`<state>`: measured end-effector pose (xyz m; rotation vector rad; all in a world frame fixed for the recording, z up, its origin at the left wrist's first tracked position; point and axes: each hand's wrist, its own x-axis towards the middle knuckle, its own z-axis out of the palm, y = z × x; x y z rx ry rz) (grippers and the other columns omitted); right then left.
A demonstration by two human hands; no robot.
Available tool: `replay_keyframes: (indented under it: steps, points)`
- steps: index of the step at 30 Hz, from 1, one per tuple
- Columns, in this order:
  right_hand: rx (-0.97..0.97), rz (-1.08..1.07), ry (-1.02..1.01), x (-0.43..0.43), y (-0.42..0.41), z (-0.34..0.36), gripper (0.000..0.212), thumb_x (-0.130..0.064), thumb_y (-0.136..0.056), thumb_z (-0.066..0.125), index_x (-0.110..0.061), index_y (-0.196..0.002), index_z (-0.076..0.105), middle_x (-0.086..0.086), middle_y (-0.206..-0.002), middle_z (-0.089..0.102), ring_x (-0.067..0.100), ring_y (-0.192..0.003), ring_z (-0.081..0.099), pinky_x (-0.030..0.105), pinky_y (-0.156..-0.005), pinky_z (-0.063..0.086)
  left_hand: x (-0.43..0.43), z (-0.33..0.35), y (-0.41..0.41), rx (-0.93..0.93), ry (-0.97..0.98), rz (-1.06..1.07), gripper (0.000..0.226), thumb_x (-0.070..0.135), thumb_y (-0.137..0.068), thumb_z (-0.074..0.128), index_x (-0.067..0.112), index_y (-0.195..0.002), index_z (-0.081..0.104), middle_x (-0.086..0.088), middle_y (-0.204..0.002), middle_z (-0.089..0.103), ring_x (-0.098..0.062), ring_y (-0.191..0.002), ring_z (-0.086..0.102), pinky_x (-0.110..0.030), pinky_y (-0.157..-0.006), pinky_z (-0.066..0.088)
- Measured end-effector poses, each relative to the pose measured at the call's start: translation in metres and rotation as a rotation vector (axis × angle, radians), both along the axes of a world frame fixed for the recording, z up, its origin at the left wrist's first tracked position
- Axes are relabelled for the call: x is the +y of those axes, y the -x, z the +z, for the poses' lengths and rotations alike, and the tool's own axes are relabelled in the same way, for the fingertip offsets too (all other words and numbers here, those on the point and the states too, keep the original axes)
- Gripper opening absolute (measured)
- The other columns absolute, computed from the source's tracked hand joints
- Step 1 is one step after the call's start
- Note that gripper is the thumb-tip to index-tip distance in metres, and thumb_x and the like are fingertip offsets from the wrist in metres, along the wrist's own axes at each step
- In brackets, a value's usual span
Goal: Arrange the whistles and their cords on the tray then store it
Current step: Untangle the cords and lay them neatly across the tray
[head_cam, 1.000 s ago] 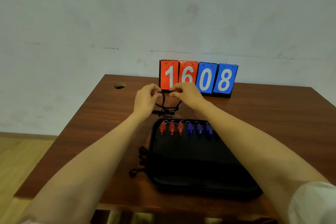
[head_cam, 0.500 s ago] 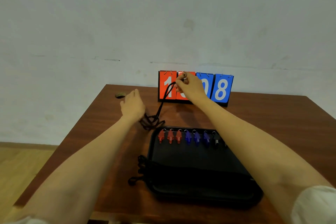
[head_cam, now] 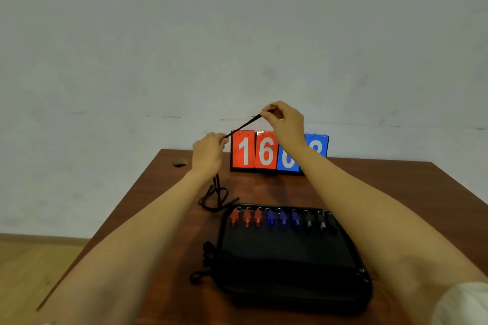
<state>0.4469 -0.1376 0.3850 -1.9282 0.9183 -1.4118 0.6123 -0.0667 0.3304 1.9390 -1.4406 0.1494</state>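
A black tray (head_cam: 287, 269) lies on the wooden table (head_cam: 369, 192). Along its far edge stands a row of whistles: red ones (head_cam: 246, 216), blue ones (head_cam: 282, 218) and black ones (head_cam: 315, 220). My right hand (head_cam: 284, 120) is raised above the table and pinches one end of a black cord (head_cam: 241, 126). My left hand (head_cam: 208, 154) grips the same cord lower down, so it runs taut between the hands. The rest of the cord hangs below my left hand in loose loops (head_cam: 216, 199) on the table. More black cords (head_cam: 204, 261) lie at the tray's left edge.
A flip scoreboard (head_cam: 253, 152) with red and blue number cards stands at the back of the table, partly behind my right arm. A round cable hole (head_cam: 180, 163) is in the table's far left corner. A pale wall rises behind; wooden floor shows at left.
My right hand has lifted higher with the cord's end. My left hand has risen off the table and closed on the cord, pulling it straight; the tangle has loosened into hanging loops.
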Motion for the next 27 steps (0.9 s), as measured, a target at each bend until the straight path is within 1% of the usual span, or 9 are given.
replay_keyframes:
  steps: [5, 7, 10, 13, 16, 20, 22, 25, 27]
  points:
    - [-0.094, -0.155, 0.032, 0.001, 0.041, 0.037, 0.012, -0.012, -0.091, 0.060, -0.006, -0.098, 0.067, 0.001, -0.093, 0.066, 0.009, -0.084, 0.057, -0.002, -0.066, 0.042, 0.018, 0.026, -0.010, -0.005, 0.000, 0.070, 0.030, 0.016, -0.100, 0.039, 0.007, -0.114, 0.064, -0.017, -0.105, 0.061, -0.035, -0.095, 0.060, -0.038, -0.080, 0.045]
    - [-0.129, -0.200, 0.039, 0.004, 0.059, 0.048, 0.012, -0.012, -0.091, 0.060, -0.006, -0.098, 0.067, 0.006, -0.096, 0.069, 0.012, -0.084, 0.059, 0.005, -0.069, 0.044, 0.025, 0.036, -0.008, 0.006, 0.015, 0.072, 0.030, 0.015, -0.100, 0.038, 0.008, -0.115, 0.063, -0.016, -0.106, 0.058, -0.034, -0.094, 0.058, -0.035, -0.076, 0.042]
    - [-0.116, -0.255, 0.019, 0.009, 0.088, 0.055, 0.015, -0.013, -0.093, 0.057, -0.005, -0.101, 0.067, 0.010, -0.101, 0.069, 0.015, -0.086, 0.059, 0.021, -0.077, 0.046, 0.035, 0.046, -0.003, 0.005, 0.033, 0.066, 0.032, 0.012, -0.100, 0.036, 0.008, -0.119, 0.062, -0.015, -0.108, 0.058, -0.032, -0.094, 0.059, -0.036, -0.077, 0.043]
    - [0.000, -0.311, -0.003, 0.018, 0.119, 0.049, 0.021, -0.017, -0.095, 0.055, -0.004, -0.105, 0.068, 0.011, -0.104, 0.069, 0.019, -0.090, 0.059, 0.025, -0.078, 0.043, 0.048, 0.044, 0.005, -0.020, -0.017, 0.070, 0.037, 0.002, -0.096, 0.034, 0.007, -0.123, 0.058, -0.015, -0.113, 0.058, -0.033, -0.098, 0.058, -0.038, -0.080, 0.045]
    - [0.085, -0.366, -0.080, 0.025, 0.154, 0.030, 0.020, -0.017, -0.093, 0.057, -0.004, -0.101, 0.070, 0.011, -0.101, 0.070, 0.024, -0.094, 0.062, 0.031, -0.081, 0.047, 0.062, 0.030, 0.013, 0.019, -0.059, 0.040, 0.042, -0.004, -0.093, 0.034, 0.007, -0.128, 0.055, -0.012, -0.117, 0.063, -0.031, -0.105, 0.058, -0.039, -0.084, 0.047]
    - [0.205, -0.390, -0.238, 0.042, 0.197, -0.010, 0.007, -0.014, -0.085, 0.065, -0.009, -0.081, 0.068, 0.010, -0.080, 0.068, 0.022, -0.075, 0.061, 0.033, -0.076, 0.050, 0.082, -0.004, 0.028, 0.149, -0.080, 0.027, 0.016, 0.024, -0.095, 0.049, 0.013, -0.102, 0.059, -0.006, -0.092, 0.070, -0.028, -0.078, 0.061, -0.034, -0.066, 0.046]
    - [0.299, -0.406, -0.310, 0.052, 0.214, -0.036, 0.008, -0.016, -0.081, 0.070, -0.010, -0.082, 0.065, 0.008, -0.077, 0.067, 0.023, -0.073, 0.063, 0.033, -0.075, 0.052, 0.090, -0.025, 0.035, 0.107, -0.148, 0.034, 0.016, 0.028, -0.093, 0.054, 0.014, -0.092, 0.062, -0.007, -0.090, 0.070, -0.029, -0.084, 0.063, -0.036, -0.070, 0.050]
    - [0.464, -0.400, -0.411, 0.068, 0.231, -0.077, 0.015, -0.022, -0.079, 0.076, -0.011, -0.078, 0.066, 0.006, -0.075, 0.070, 0.023, -0.078, 0.066, 0.037, -0.079, 0.055, 0.099, -0.058, 0.046, 0.081, -0.254, 0.045, 0.020, 0.017, -0.095, 0.050, 0.013, -0.103, 0.068, -0.012, -0.103, 0.071, -0.032, -0.094, 0.064, -0.038, -0.075, 0.051]
    - [0.508, -0.395, -0.467, 0.077, 0.239, -0.103, 0.014, -0.022, -0.079, 0.076, -0.009, -0.080, 0.070, 0.004, -0.078, 0.070, 0.021, -0.078, 0.065, 0.035, -0.073, 0.054, 0.105, -0.079, 0.053, 0.066, -0.304, 0.053, 0.026, 0.013, -0.097, 0.045, 0.013, -0.112, 0.067, -0.014, -0.110, 0.069, -0.034, -0.097, 0.063, -0.038, -0.074, 0.050]
